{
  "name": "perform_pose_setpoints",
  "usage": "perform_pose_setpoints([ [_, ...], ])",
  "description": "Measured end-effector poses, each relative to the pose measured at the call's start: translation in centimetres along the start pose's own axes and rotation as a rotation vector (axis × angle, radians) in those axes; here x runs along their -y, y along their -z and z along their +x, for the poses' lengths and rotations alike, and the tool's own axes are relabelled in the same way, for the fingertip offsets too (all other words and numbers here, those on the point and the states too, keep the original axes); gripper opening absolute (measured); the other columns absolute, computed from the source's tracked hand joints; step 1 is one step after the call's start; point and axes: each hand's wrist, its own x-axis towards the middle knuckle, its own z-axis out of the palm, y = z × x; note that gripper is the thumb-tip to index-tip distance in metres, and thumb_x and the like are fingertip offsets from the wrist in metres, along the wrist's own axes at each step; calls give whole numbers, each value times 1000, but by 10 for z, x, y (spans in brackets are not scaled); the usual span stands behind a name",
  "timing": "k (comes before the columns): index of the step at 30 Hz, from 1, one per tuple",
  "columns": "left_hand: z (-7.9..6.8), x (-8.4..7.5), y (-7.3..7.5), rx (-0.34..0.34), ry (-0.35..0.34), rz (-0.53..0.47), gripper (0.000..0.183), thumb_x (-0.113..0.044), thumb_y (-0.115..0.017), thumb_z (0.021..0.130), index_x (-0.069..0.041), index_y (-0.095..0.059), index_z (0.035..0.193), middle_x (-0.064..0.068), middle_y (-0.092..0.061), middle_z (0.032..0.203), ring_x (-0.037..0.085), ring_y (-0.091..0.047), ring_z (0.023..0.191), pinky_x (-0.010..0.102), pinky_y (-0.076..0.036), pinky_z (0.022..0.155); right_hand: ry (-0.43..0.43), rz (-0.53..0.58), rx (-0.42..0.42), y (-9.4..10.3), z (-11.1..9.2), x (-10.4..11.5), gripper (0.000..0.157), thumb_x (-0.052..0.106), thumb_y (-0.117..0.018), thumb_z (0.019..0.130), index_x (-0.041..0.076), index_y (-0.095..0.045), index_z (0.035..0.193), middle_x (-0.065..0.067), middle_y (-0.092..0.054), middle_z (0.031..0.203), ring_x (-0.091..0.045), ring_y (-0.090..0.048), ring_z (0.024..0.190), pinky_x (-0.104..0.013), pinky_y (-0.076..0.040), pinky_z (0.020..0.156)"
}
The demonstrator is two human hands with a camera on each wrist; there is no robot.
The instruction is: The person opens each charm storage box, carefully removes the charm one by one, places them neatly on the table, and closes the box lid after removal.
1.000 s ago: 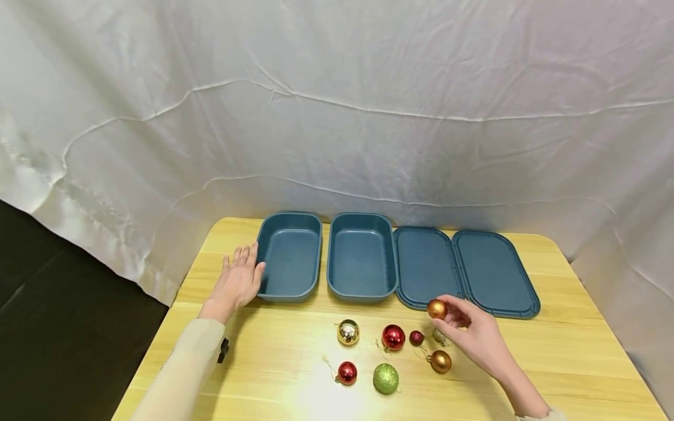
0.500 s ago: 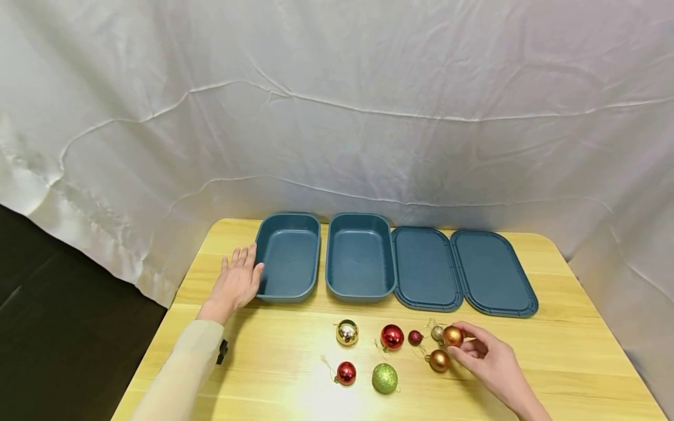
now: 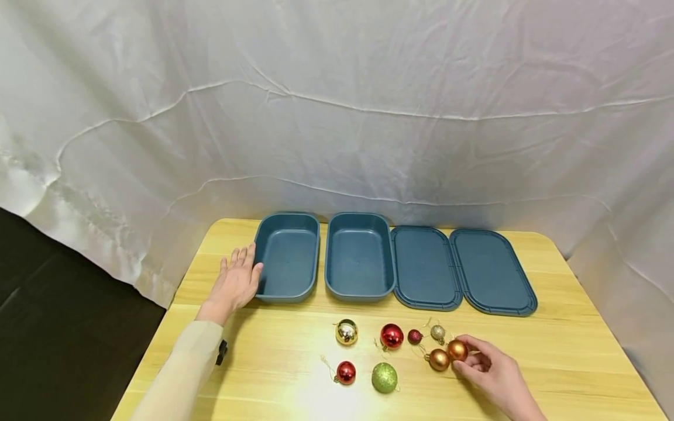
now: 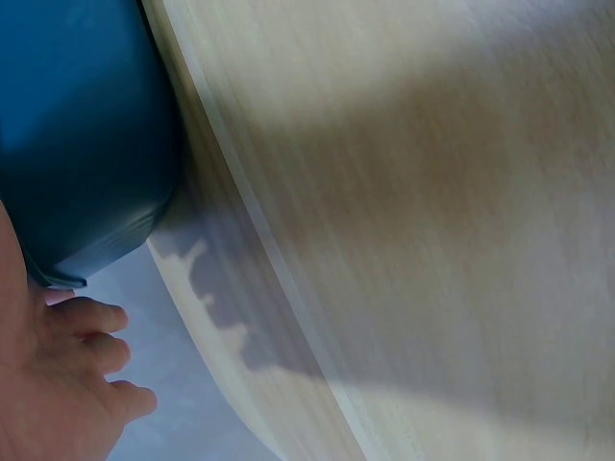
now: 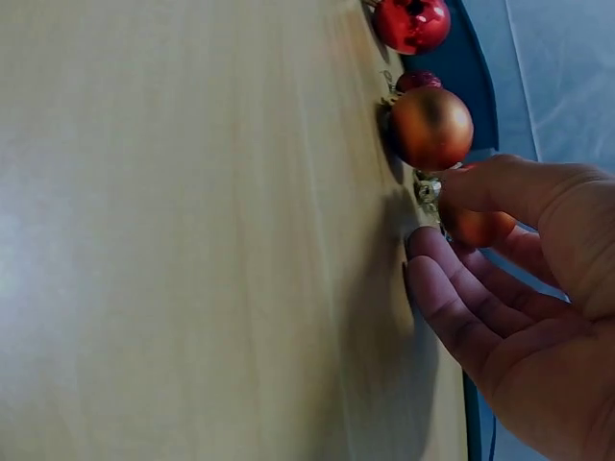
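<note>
My right hand (image 3: 496, 372) pinches a matte copper Christmas ball (image 3: 457, 350) between thumb and fingers, low at the table. In the right wrist view its metal cap shows beside the thumb. A second copper ball (image 3: 439, 359) lies just left of it; whether they touch I cannot tell. Close by are a small gold glitter ball (image 3: 437, 332) and a small dark red one (image 3: 415, 337). My left hand (image 3: 235, 285), fingers straight, rests against the left wall of the left blue box (image 3: 288, 296). The left wrist view shows its fingers beside the box's rim.
Farther left on the wooden table (image 3: 279, 374) lie a shiny gold ball (image 3: 346, 331), two shiny red balls (image 3: 392, 337) and a green glitter ball (image 3: 385, 378). A second blue box (image 3: 360, 297) and two flat blue lids (image 3: 494, 272) line the back, before a white curtain (image 3: 337, 134).
My right hand has brought the copper ball down and to the right, from beside the lids to the table next to the other copper ball. The left hand stays at the box.
</note>
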Motion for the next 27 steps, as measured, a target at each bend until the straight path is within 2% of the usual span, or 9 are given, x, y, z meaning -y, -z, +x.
perform_pose_setpoints([
  [5,0,-1,1,6,6,-9,65,-33,-29,116,3,-12,168,35,-24,168,54,-17,159,74,-10,126,2,-13,19,-2,0,-2,49,4,-88,82,2,-72,128,3,-69,78,1,-59,68,-20,-54,63],
  [10,0,-2,1,9,7,-10,64,-32,-29,116,3,-12,168,35,-24,168,54,-17,159,74,-9,126,94,-42,19,-3,-1,-4,46,3,-89,80,2,-74,124,6,-67,79,3,-57,66,-21,-53,60],
  [13,0,-1,1,10,8,-12,65,-32,-29,116,2,-12,168,35,-23,169,53,-16,159,74,-9,126,122,-60,40,-3,-2,-3,46,3,-89,79,2,-75,123,6,-66,81,3,-56,66,-21,-52,58],
  [20,-2,0,2,22,16,-15,66,-34,-28,116,3,-10,168,35,-23,169,53,-15,159,74,-8,126,75,-82,152,1,-7,-1,48,12,-89,83,5,-73,128,5,-63,85,2,-51,67,-20,-47,59],
  [27,-1,-1,3,34,6,-17,66,-34,-28,116,3,-10,168,36,-21,169,54,-14,159,74,-9,126,23,-59,241,8,-15,-3,49,19,-87,87,7,-71,133,1,-57,87,0,-47,68,-22,-41,56],
])
